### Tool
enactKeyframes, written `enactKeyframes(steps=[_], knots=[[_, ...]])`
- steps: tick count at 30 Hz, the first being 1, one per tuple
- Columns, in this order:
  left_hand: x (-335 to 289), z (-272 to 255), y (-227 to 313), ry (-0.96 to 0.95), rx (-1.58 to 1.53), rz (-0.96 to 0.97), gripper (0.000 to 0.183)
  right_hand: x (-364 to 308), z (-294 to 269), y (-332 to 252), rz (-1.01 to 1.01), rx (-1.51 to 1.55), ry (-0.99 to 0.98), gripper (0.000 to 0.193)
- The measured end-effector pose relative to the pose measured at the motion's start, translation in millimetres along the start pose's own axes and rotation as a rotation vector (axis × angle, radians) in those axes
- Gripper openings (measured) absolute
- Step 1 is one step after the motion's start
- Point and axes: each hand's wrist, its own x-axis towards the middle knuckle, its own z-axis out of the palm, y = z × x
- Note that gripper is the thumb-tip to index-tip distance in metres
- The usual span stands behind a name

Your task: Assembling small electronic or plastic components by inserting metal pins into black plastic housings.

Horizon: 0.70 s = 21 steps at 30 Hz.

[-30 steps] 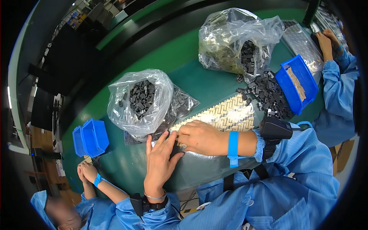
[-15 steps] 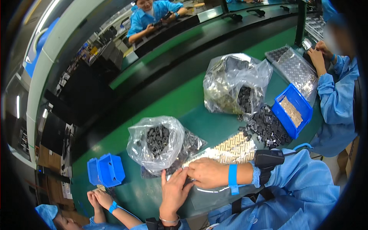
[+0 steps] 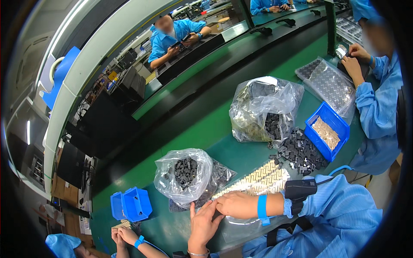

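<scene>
My left hand [image 3: 204,224] and my right hand [image 3: 234,204] meet at the near edge of the table, fingertips together. The fingers of both are bent inward in a pinch, and whatever they hold is too small and covered to make out. Just beyond my right hand lies a flat sheet of beige and gold small pieces [image 3: 262,177] in slanted rows. Beyond my left hand stands an open clear plastic bag [image 3: 204,165] holding small black plastic parts [image 3: 186,173]. Clear film [image 3: 241,230] lies under my right forearm.
A larger clear bag [image 3: 249,116] spills black parts [image 3: 301,150] beside a blue bin [image 3: 329,148] of beige pieces. Blue bins [image 3: 137,202] stand left, near a co-worker's hands [image 3: 122,235]. Another co-worker's hands [image 3: 356,60] work at right, by a clear-wrapped tray [image 3: 329,84].
The whole view has shifted, so the table things appear lower and slightly to the right. My hands stay together in much the same pose.
</scene>
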Motion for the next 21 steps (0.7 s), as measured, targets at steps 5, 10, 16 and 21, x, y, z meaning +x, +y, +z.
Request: enactKeyframes(steps=[5,10,16,21], knots=[[-4,1,0,-0.021,-0.034,-0.011,0.043,-1,-4,-5,-0.003,-0.026,-0.012,0.017],[-5,-2,1,-0.063,-0.014,-0.032,0.051,-3,-23,0,0.076,0.078,-0.044,0.018],[-4,-5,1,-0.116,-0.017,0.005,0.052,-16,-59,1,-0.101,-0.094,0.202,0.009],[-10,0,-2,-0.073,0.041,0.074,0.048,-36,-80,-11,-0.195,-0.163,0.311,0.007]])
